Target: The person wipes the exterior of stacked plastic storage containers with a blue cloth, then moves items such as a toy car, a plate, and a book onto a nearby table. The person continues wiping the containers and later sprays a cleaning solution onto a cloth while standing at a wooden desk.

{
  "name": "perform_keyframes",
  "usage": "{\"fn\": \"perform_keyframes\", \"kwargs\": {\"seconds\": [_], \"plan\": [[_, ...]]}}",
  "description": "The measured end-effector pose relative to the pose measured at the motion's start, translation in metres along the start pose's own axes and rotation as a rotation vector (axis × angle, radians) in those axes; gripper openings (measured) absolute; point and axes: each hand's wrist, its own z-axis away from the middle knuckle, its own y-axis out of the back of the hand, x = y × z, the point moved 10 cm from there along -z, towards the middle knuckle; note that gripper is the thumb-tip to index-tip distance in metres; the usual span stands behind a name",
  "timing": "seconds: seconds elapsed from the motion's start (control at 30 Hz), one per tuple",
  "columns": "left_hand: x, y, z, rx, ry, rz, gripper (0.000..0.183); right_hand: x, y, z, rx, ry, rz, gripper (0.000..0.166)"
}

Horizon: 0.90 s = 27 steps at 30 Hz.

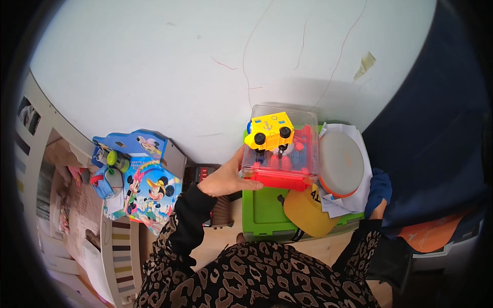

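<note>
My left hand [227, 175] grips the left side of a red box with a clear plastic lid [279, 165]. A yellow toy vehicle [271, 131] with black wheels and a printed anchor lies on the lid. The box is over a green storage-bin lid [262, 211]. Beside the box, a round grey case with an orange rim [341, 163] rests on white papers [360, 148]. A yellow cap [310, 211] lies in front. My right hand [379, 206] is at the bin's right edge, mostly hidden by the dark blue cloth [379, 188] it holds.
A child's desk with cartoon pictures [154, 192] stands at the left, holding a green-lidded bottle [117, 159] and a blue item. Further left is a white slatted crib [119, 254]. A white wall [173, 77] rises behind; a dark blue cover [435, 134] hangs at right.
</note>
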Motion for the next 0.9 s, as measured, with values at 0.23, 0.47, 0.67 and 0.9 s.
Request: {"fn": "perform_keyframes", "kwargs": {"seconds": [0.23,0.47,0.67,0.9], "plan": [[-0.02,0.012,-0.001,0.171,-0.144,-0.277,0.083,0.006,0.001,-0.002,0.021,-0.027,0.02,0.026],[-0.035,0.026,0.004,0.411,-0.18,-0.564,0.066,0.021,0.004,-0.003,0.003,-0.133,-0.198,0.027],[-0.037,0.026,0.003,0.461,-0.204,-0.572,0.035,0.012,-0.001,-0.002,-0.018,-0.059,-0.128,0.025],[-0.029,0.041,0.009,0.562,-0.214,-0.58,0.035,0.018,0.004,-0.003,0.027,-0.094,-0.158,0.025]]}}
